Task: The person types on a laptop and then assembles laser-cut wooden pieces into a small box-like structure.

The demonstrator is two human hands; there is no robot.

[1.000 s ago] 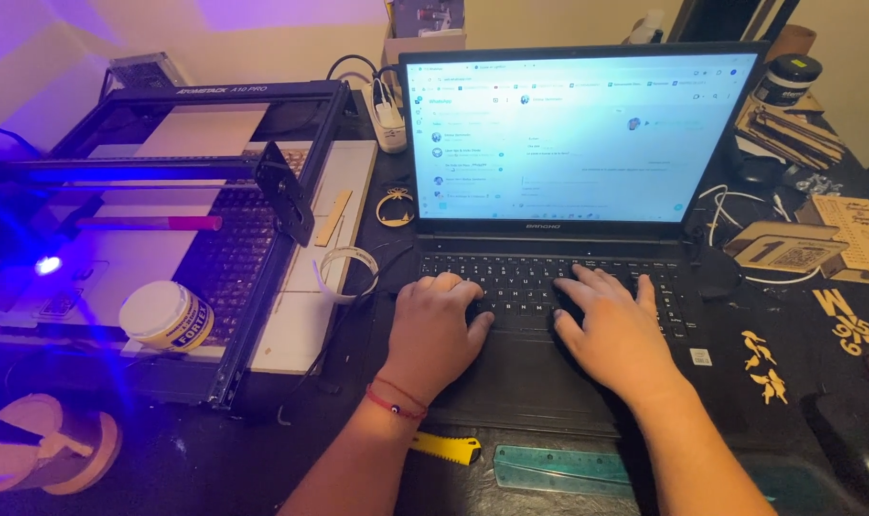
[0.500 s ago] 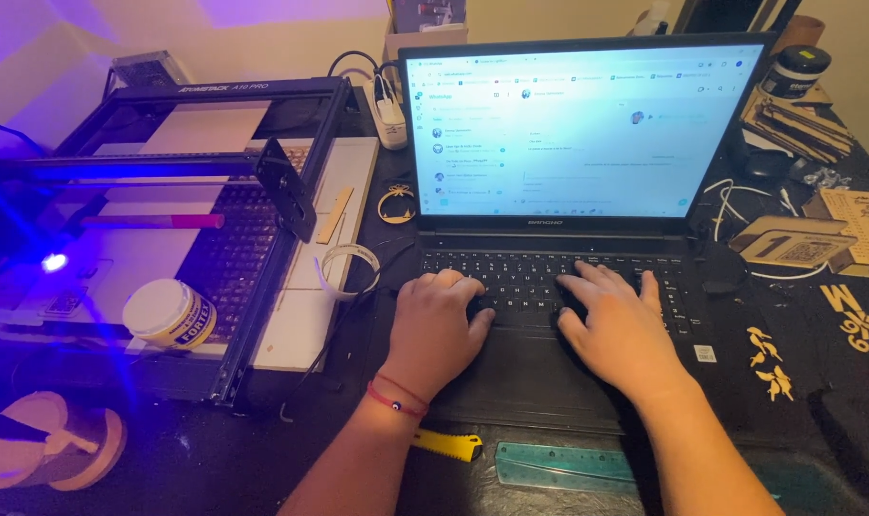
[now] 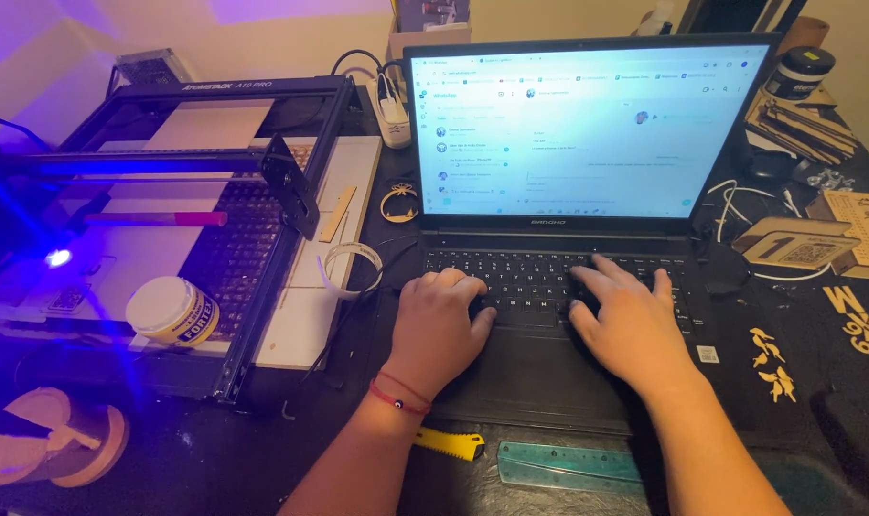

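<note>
Black, the one open laptop [image 3: 587, 287] sits mid-desk on our dark tabletop [image 3: 816, 382]. We rest two hands on its keyboard [image 3: 549, 277]: left hand [image 3: 439, 330] loosely curled, right hand [image 3: 630, 325] spread flat, neither holding anything. One white lidded jar [image 3: 173, 311] stands on one black-framed laser engraver [image 3: 214, 201]; one yellow utility knife [image 3: 450, 443] lies near our wrist.

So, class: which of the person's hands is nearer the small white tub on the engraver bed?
Left. The left hand rests on the keyboard's left half, closer to the white tub; the right hand lies further right.
</note>
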